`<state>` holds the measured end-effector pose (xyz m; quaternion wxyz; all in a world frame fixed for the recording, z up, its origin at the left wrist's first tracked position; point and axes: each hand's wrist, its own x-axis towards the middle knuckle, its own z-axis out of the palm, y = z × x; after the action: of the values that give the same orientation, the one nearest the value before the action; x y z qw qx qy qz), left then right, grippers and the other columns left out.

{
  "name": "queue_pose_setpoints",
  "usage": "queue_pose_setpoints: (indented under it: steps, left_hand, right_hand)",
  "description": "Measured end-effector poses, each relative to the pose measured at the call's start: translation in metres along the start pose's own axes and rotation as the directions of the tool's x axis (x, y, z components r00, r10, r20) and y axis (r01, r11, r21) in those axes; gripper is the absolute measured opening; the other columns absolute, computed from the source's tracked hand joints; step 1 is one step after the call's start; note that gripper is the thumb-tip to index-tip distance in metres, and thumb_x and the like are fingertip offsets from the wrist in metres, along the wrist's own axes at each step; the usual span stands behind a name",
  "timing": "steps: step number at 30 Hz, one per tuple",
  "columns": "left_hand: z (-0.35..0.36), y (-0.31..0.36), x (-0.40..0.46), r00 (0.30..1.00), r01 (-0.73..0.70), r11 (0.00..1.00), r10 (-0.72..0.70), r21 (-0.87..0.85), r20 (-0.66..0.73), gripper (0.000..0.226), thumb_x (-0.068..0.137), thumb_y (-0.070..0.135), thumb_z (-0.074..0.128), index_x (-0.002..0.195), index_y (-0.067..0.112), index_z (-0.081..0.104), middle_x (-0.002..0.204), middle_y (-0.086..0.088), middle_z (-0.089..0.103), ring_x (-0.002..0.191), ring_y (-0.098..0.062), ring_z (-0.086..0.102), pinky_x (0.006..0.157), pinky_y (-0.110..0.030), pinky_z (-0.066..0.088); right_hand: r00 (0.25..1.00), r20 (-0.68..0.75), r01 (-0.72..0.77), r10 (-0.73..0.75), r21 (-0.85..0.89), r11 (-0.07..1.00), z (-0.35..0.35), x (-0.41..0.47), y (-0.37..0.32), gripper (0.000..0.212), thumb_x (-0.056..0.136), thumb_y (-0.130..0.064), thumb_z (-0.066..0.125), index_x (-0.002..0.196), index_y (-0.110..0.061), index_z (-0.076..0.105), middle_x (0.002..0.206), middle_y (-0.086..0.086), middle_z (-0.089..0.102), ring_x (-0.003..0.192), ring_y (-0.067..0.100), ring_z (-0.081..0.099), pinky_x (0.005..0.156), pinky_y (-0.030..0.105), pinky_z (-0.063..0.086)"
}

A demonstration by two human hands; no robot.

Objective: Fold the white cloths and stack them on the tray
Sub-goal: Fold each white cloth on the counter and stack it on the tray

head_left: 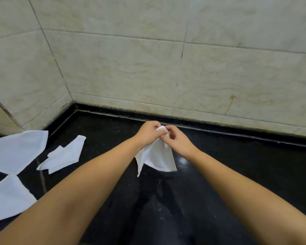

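Note:
A small white cloth point(157, 156) hangs above the black counter point(237, 165), held up by its top edge. My left hand point(148, 132) grips that edge with curled fingers, and my right hand point(177, 138) pinches it right beside the left. The two hands touch each other over the cloth's upper corner. Three more white cloths lie flat at the left: one crumpled point(64, 155), one larger point(18, 151) behind it, one point(7, 198) near the front edge. No tray is in view.
Pale marbled wall tiles point(166, 68) close off the back and left side of the counter, meeting in a corner at the left rear. The glossy black surface stretches to the right and front of my arms.

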<state>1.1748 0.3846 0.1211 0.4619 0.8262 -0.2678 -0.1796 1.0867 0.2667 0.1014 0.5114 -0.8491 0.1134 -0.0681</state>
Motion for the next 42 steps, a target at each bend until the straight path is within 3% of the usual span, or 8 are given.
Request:
queue_pose_setpoints:
  steps: [2,6,11,17,20,26,33,42]
  left_hand:
    - [0.006,0.004,-0.009,0.994,0.108,0.983,-0.101,-0.148,0.049,0.023,0.087,0.027,0.066,0.074,0.008,0.062,0.065,0.000,0.056,0.063,-0.011,0.051,0.060,-0.023,0.041]
    - [0.013,0.005,-0.027,0.962,0.265,0.800,-0.184,-0.538,0.200,0.033,0.093,0.029,0.059,0.107,0.000,0.066,0.090,-0.011,0.071,0.083,-0.019,0.068,0.073,-0.028,0.055]
    - [0.032,-0.004,-0.045,0.932,0.316,0.862,-0.205,-0.396,0.298,0.029,0.089,0.025,0.064,0.113,0.008,0.065,0.111,-0.010,0.070,0.104,-0.023,0.067,0.091,-0.038,0.054]
    - [0.028,-0.027,-0.062,0.910,0.368,0.886,-0.280,-0.283,0.306,0.018,0.087,0.017,0.065,0.098,0.005,0.071,0.101,-0.011,0.073,0.091,-0.022,0.069,0.085,-0.036,0.055]
    - [0.014,-0.041,-0.067,0.918,0.369,0.920,-0.338,-0.135,0.208,0.014,0.086,0.017,0.066,0.081,0.005,0.071,0.086,-0.010,0.071,0.075,-0.017,0.066,0.070,-0.028,0.053]
    - [-0.019,-0.046,-0.057,0.933,0.292,0.852,-0.354,-0.435,-0.067,0.020,0.090,0.013,0.062,0.106,0.001,0.066,0.099,-0.011,0.069,0.087,-0.020,0.065,0.084,-0.033,0.054]
    - [-0.038,-0.075,-0.083,0.927,0.360,0.760,-0.355,-0.541,0.118,0.025,0.094,0.017,0.057,0.116,0.006,0.062,0.109,-0.010,0.069,0.100,-0.018,0.066,0.090,-0.030,0.053]
    - [-0.006,-0.155,-0.122,0.752,0.639,0.763,-0.594,-0.094,0.285,0.020,0.092,0.022,0.061,0.102,0.007,0.070,0.105,-0.007,0.070,0.094,-0.017,0.068,0.088,-0.032,0.056]
  right_hand:
    - [1.000,0.028,0.005,-0.005,0.006,1.000,-0.007,-0.007,0.001,0.023,0.090,-0.030,0.059,0.109,-0.019,0.062,0.097,-0.004,0.065,0.090,0.012,0.060,0.078,0.028,0.047]
    - [1.000,0.013,-0.008,0.008,-0.020,1.000,-0.020,-0.018,-0.003,0.017,0.091,-0.027,0.058,0.094,-0.013,0.066,0.091,0.005,0.068,0.084,0.019,0.062,0.072,0.033,0.046]
    - [0.998,-0.036,-0.041,0.046,0.131,0.991,-0.033,-0.027,-0.008,0.015,0.090,-0.019,0.056,0.086,-0.008,0.064,0.081,0.006,0.060,0.074,0.017,0.052,0.069,0.031,0.041]
    - [0.985,-0.145,-0.053,0.090,0.244,0.968,-0.046,-0.034,-0.006,0.015,0.094,-0.022,0.053,0.084,-0.014,0.061,0.077,-0.002,0.056,0.068,0.011,0.049,0.061,0.025,0.039]
    - [0.960,-0.221,-0.096,0.173,0.319,0.943,-0.054,-0.030,0.002,0.018,0.092,-0.024,0.053,0.075,-0.019,0.059,0.075,-0.003,0.054,0.071,0.012,0.047,0.064,0.027,0.037]
    - [0.921,-0.276,-0.123,0.275,0.464,0.877,-0.060,-0.024,0.016,0.018,0.094,-0.021,0.051,0.078,-0.019,0.058,0.079,-0.003,0.056,0.079,0.016,0.049,0.072,0.033,0.041]
    - [0.956,-0.122,-0.182,0.268,0.468,0.865,-0.038,-0.038,0.044,0.014,0.096,-0.018,0.052,0.088,-0.014,0.063,0.089,0.007,0.063,0.082,0.021,0.059,0.075,0.039,0.049]
    - [0.859,0.170,-0.511,0.483,0.329,0.794,0.023,-0.097,0.127,0.012,0.096,-0.013,0.050,0.085,-0.013,0.055,0.072,0.003,0.059,0.060,0.009,0.055,0.054,0.021,0.050]
